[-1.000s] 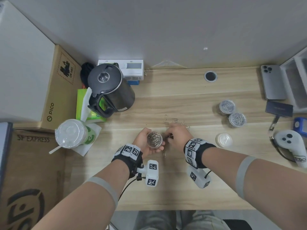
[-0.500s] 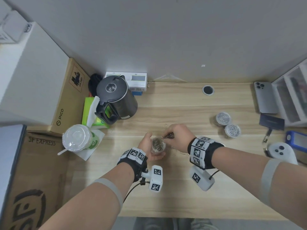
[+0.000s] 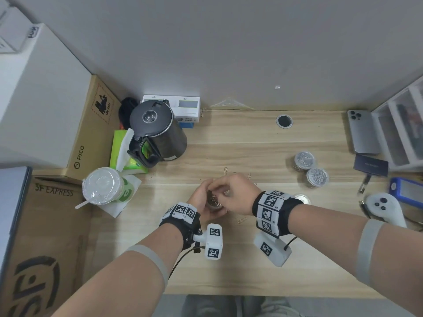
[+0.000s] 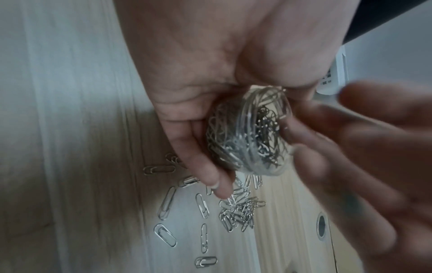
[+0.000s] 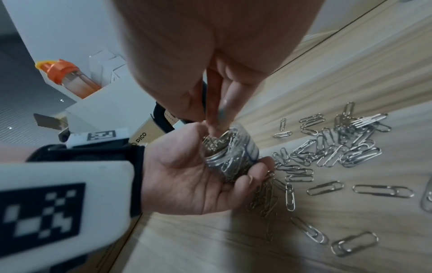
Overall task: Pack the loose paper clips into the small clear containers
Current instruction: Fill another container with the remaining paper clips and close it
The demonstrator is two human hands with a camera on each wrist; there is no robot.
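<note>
My left hand (image 3: 198, 200) (image 5: 198, 181) grips a small clear container (image 3: 214, 201) (image 4: 250, 136) (image 5: 233, 157) packed with silver paper clips, held tilted just above the desk. My right hand (image 3: 231, 191) (image 5: 217, 123) reaches down from above, its fingertips bunched at the container's mouth on a few clips. Loose paper clips (image 5: 339, 147) (image 4: 236, 208) lie scattered on the wooden desk just beyond and below both hands. In the head view the right hand hides most of the container's opening.
Two filled, lidded containers (image 3: 304, 160) (image 3: 317, 177) stand at the right, with a round clear lid (image 3: 302, 199) near my right wrist. A black kettle (image 3: 158, 131), a lidded cup (image 3: 103, 186), a phone (image 3: 361, 133) and a white controller (image 3: 384, 209) ring the work area.
My right hand has carried its pinch of clips left from the pile onto the container's mouth. The left hand has kept its hold on the container in nearly the same place.
</note>
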